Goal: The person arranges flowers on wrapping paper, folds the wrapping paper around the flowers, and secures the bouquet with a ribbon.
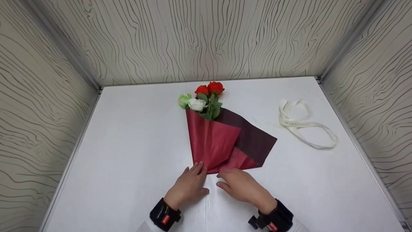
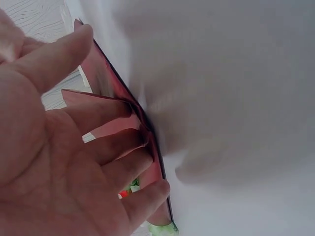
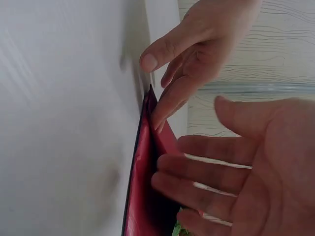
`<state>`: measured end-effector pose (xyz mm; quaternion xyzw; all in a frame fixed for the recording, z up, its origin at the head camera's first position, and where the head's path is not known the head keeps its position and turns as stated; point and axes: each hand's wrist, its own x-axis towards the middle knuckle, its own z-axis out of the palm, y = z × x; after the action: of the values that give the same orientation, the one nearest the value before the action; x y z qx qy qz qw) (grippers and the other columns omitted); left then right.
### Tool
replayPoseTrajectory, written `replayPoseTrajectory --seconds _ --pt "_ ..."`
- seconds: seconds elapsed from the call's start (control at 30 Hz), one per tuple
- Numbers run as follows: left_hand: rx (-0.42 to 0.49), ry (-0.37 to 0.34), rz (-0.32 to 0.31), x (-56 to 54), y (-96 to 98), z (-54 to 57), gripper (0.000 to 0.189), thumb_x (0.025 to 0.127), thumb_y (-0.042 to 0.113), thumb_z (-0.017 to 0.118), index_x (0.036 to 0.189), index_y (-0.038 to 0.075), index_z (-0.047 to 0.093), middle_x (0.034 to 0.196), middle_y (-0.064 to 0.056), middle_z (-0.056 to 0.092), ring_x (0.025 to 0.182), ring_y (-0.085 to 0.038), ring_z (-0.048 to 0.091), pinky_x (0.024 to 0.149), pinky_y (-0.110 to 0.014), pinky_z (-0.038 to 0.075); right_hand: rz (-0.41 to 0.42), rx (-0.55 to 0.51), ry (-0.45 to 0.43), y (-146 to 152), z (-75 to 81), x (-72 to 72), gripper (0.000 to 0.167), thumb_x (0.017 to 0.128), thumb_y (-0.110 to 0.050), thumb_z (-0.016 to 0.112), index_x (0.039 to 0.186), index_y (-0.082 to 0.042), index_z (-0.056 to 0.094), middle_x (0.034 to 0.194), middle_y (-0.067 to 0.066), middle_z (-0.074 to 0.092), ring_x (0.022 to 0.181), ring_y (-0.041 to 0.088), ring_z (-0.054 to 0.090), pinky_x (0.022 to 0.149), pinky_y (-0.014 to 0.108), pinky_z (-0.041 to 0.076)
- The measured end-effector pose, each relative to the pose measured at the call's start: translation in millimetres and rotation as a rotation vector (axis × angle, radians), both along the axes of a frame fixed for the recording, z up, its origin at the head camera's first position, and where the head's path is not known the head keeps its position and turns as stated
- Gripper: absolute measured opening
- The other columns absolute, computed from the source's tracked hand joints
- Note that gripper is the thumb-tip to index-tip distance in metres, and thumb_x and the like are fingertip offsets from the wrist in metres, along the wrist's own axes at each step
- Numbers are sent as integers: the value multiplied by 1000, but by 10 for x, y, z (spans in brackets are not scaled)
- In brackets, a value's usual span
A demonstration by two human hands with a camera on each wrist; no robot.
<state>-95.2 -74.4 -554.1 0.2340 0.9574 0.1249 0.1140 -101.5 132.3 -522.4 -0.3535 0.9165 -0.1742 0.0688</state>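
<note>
As your left hand (image 1: pixel 190 185) comes down flat at the foot of the wrapping paper (image 1: pixel 222 135), the head view gives you only its back, fingertips on the red fold. Switch to your left wrist: now it's the palm side, fingers (image 2: pixel 162 189) long and fairly straight, a little spread, tips against the paper, thumb standing well away, nothing gripped.

Over on the other side, your right hand (image 1: pixel 243 187) is at the lower edge, and from above its fingers seem to bend over the paper. The right wrist camera tells it better: they're extended and loosely fanned, thumb apart, clasping nothing; whether the tips touch, you can't tell. That same camera looks straight into a dark gap between the paper's layers, hidden from overhead.

Back up top for the whole layout! Your paper lies mid-table (image 1: pixel 135 138), red flap across the left, dark maroon sheet fanning right. Out of its far end poke two red roses (image 1: pixel 216 87), a white rose (image 1: pixel 197 104), a pale green bloom (image 1: pixel 184 100) and green leaves (image 1: pixel 216 111); your wrist views catch mere scraps of these. Off to the right, well apart, a lettered cream ribbon (image 1: pixel 305 124) lies in loose loops.
</note>
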Motion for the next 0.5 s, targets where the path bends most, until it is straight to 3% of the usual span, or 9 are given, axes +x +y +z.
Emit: replayPoseTrajectory --seconds 0.13,0.27,0.5 --pt "-14 57 -6 -37 7 12 68 75 41 66 129 5 46 134 -15 39 124 -28 34 96 -50 27 24 -54 31 -61 11 -41 34 90 -30 51 119 -12 56 122 3 52 115 17 44 94 37 35" --pt "-17 142 -9 -85 20 3 59 76 39 66 123 8 51 126 -12 47 117 -26 41 94 -49 31 14 48 73 -56 -90 -90 42 88 -32 53 124 -10 52 132 10 42 124 25 34 101 44 24" --pt "-5 209 2 -148 -3 1 52 78 37 65 120 9 53 123 -14 48 116 -28 42 93 -47 33 -15 140 12 -10 -233 -100 46 86 -37 54 123 -11 53 135 12 38 125 32 30 99 51 22"
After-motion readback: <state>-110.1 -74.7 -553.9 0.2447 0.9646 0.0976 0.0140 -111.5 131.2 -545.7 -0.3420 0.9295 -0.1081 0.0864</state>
